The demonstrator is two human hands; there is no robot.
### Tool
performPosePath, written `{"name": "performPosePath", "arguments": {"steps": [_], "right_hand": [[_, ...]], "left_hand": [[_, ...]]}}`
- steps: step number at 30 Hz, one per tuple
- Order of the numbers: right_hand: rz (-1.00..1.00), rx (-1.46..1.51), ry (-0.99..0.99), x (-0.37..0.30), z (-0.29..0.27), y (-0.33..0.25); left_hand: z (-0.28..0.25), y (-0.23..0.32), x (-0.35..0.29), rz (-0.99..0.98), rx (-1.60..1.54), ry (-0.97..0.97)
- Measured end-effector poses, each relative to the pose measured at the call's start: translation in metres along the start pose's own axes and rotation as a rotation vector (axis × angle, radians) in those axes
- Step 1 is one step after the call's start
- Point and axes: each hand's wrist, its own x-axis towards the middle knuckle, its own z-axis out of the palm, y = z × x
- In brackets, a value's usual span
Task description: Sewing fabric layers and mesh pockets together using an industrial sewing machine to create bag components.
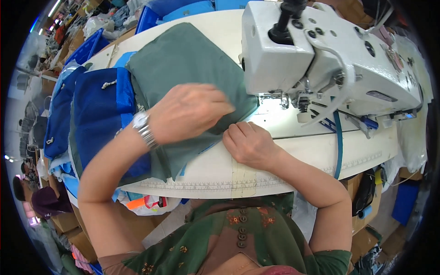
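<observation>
A grey-green fabric piece (pixel 183 55) lies on the white sewing table, its right corner reaching toward the needle area of a white sewing machine (pixel 270 59). My left hand (pixel 190 112), a watch on its wrist, is over the fabric, slightly blurred. Its fingers are curled together, and whatever is between them is hidden. Lower and to the right, my right hand (pixel 247 143) has its fingers closed on the fabric's near edge. The presser foot (pixel 285 101) stands just right of the fabric's corner, under a bright light.
Blue fabric pieces with white cords (pixel 98 94) lie at the left, partly beneath the grey-green one. A ruler strip (pixel 206 187) runs along the near table edge. A teal strap (pixel 338 146) hangs over it, near blue-handled tools (pixel 324 121). Blue bins (pixel 89 46) stand behind.
</observation>
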Motion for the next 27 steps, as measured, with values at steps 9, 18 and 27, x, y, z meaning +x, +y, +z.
{"name": "performPosePath", "arguments": {"steps": [9, 18, 27], "right_hand": [[-0.046, 0.038, -0.03, -0.011, -0.021, 0.007], [-0.004, -0.01, -0.048, -0.018, -0.025, -0.001], [-0.047, -0.015, -0.068, -0.018, -0.026, 0.004]], "left_hand": [[0.04, 0.002, 0.027, 0.21, 0.137, -0.098], [0.054, 0.011, 0.029, 0.088, 0.05, 0.0], [0.056, 0.009, 0.032, 0.076, -0.016, -0.034]]}}
